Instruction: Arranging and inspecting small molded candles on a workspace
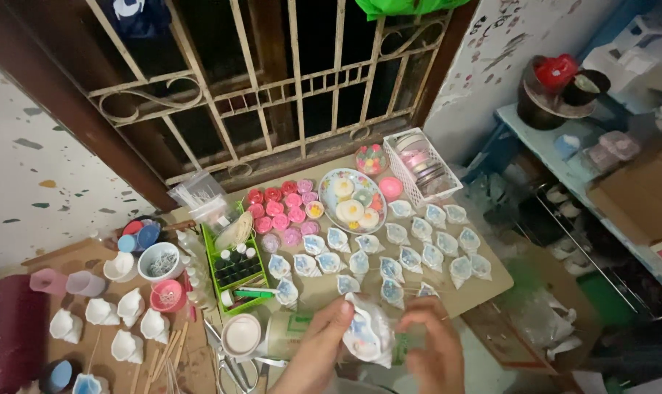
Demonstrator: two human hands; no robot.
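Both hands are meeting low in the middle of the view, over the near edge of the cardboard work surface (484, 281). The left hand (322, 341) is curling its fingers against the left side of a white shell-shaped piece with blue inside (367, 335), thumb pressing on its face. The right hand (435, 349) is closing in from the other side, fingertips pinching the shell's right edge; both grips are pressing together on it, and it is tilting between them.

Just beyond, rows of small shell pieces with blue filling (400, 252) are lying flat on the cardboard. To the left, a green tray (232, 273) is holding dark little bottles, and beside it white bowls (159, 261) and plain white shells (130, 306) are sitting near wooden sticks. Farther back, a cluster of round red and pink pots (283, 208) is standing next to a patterned plate (329, 191) carrying pale round pieces. A white slotted basket (415, 168) is sitting at the far right corner, below the metal window grille (272, 95).
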